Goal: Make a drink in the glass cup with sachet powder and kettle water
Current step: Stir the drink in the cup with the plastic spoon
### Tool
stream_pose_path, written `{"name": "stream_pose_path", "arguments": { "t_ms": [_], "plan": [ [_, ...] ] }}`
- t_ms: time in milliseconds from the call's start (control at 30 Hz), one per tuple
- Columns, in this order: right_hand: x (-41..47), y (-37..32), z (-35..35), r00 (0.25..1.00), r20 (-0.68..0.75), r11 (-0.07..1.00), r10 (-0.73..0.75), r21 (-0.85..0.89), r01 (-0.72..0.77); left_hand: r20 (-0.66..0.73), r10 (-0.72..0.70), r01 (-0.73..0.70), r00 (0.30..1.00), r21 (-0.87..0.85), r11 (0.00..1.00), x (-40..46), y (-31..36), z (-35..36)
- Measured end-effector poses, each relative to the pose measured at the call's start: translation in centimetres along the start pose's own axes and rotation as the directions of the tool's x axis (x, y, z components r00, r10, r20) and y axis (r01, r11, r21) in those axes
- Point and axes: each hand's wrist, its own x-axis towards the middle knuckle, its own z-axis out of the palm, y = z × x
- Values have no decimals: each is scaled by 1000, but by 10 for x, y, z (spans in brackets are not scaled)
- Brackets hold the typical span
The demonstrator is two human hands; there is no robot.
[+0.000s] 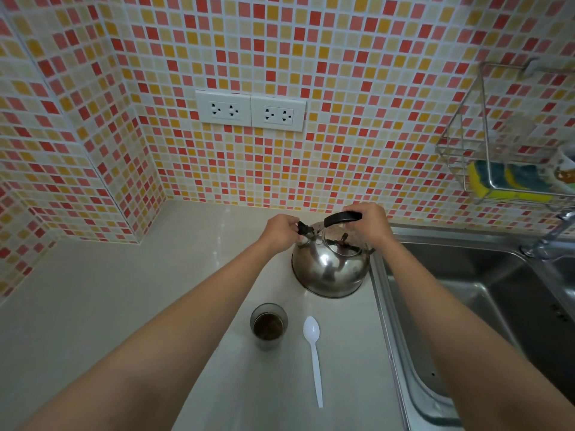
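With the right hand (367, 223) gripping the steel kettle (330, 262) handle and the left hand (280, 231) pinching its spout cap, the operator opens it fully before pouring into the powder-filled glass cup (269, 326) nearby on the desk (124, 290).

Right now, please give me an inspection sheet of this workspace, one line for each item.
Surface: pale countertop, looks dry.
Job's things: steel kettle stands beside the sink; glass cup holds dark powder; white plastic spoon lies right of the cup.
Clutter: nothing seen.
Grippers: left hand pinches the spout cap; right hand grips the black handle.
Cables: nothing seen; wall sockets unused.
Surroundings: mosaic tile wall, wire rack with sponges, tap.
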Motion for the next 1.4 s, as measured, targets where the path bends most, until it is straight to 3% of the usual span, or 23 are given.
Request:
{"name": "stream_pose_path", "arguments": {
  "t_ms": [133,300,400,500,567,633,700,767,900,1067,1167,1233,1300,1400],
  "plan": [
    [0,-1,-4,999,46,1000,-8,-21,9,22,12,-11,1000,-36,999,-2,-2,-1],
    [-1,-12,-10,995,103,982,18,-189,2,15,93,-92,996,-71,993,-21,-7,-18],
    [-18,-22,-16,999,14,965,-47,-257,49,-33,208,-211,977,-90,973,-50,-23,-42],
    [-61,-29,-9,992,-105,994,-77,-80,69,-36,243,-245,969,-112,963,-91,-55,-60],
    [-99,-25,10,995,-97,996,5,86,4,-4,222,-219,975,-160,962,-116,-83,-60],
    [-138,-14,36,984,-19,970,176,174,-170,41,192,-180,981,-195,964,-134,-109,-50],
    [-174,0,64,929,58,919,365,134,-370,82,167,-147,982,-209,967,-144,-128,-34],
    [-206,12,88,877,89,879,473,25,-477,112,160,-132,981,-222,966,-146,-141,-18],
    [-248,21,119,816,144,828,560,-128,-546,97,166,-140,981,-230,963,-141,-157,4],
    [-258,25,134,803,82,799,590,-203,-566,44,155,-137,987,-272,953,-133,-168,11],
    [-258,23,131,787,20,784,617,-93,-613,50,146,-127,988,-272,954,-130,-169,10],
    [-257,21,121,766,-70,767,639,128,-629,48,143,-124,989,-275,953,-129,-170,11],
    [-254,16,105,767,-174,759,618,386,-524,40,143,-126,989,-279,952,-129,-172,12],
    [-249,0,76,788,-324,772,524,571,-279,25,145,-132,989,-285,949,-129,-173,13]
  ]
}}
